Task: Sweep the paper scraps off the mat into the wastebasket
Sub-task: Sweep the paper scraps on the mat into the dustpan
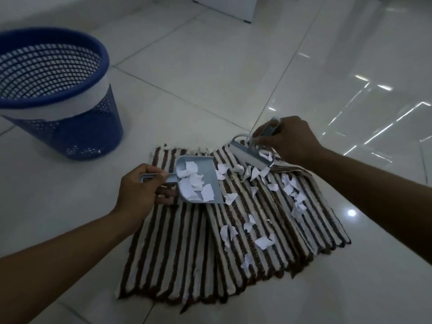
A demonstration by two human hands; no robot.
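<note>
Paper scraps (pixel 264 242) lie strewn over the striped mat's (pixel 177 253) right half, with more heaped in the dustpan (pixel 182 163). Its mouth points right, and the left hand (pixel 138 190) grips its handle. The right hand (pixel 289 139) clasps the hand brush (pixel 247 155) at the mat's far edge. The blue mesh wastebasket (pixel 70 134) stands apart, far left.

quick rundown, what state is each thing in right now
mat: spread on the floor, far right corner rumpled
paper scraps: many loose on the mat
dustpan: held by left hand, partly filled with scraps, mouth on the mat
brush: gripped by right hand, bristles down at the mat's far edge
wastebasket: upright on the floor, apart from the mat
</note>
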